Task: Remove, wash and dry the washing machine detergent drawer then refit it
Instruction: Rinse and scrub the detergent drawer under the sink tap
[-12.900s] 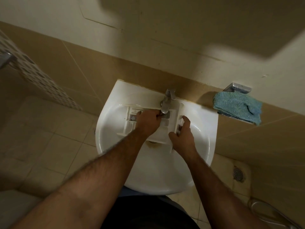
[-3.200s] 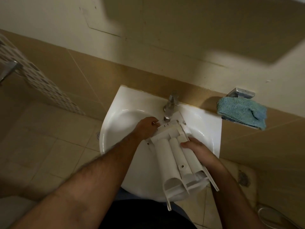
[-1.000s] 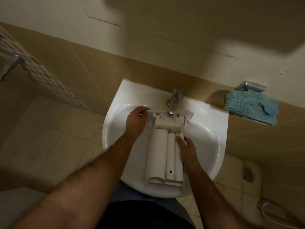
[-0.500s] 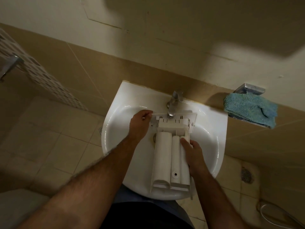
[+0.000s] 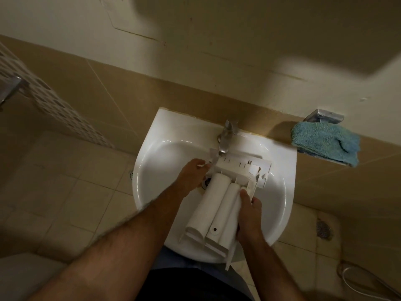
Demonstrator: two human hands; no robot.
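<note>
glossy white ceramic basin (image 5: 165, 153), rounded, fixed to a beige tiled wall; white moulded-plastic detergent drawer (image 5: 219, 205) lying underside up across the bowl, its ribbed, rounded channels running toward the viewer, its far end beneath the metal tap (image 5: 226, 137); right hand (image 5: 249, 216) curled round the drawer's right edge; left hand (image 5: 192, 177) pinching its far left corner; blue terry cloth (image 5: 325, 142), folded, on a chrome wall bracket (image 5: 325, 116).
</note>
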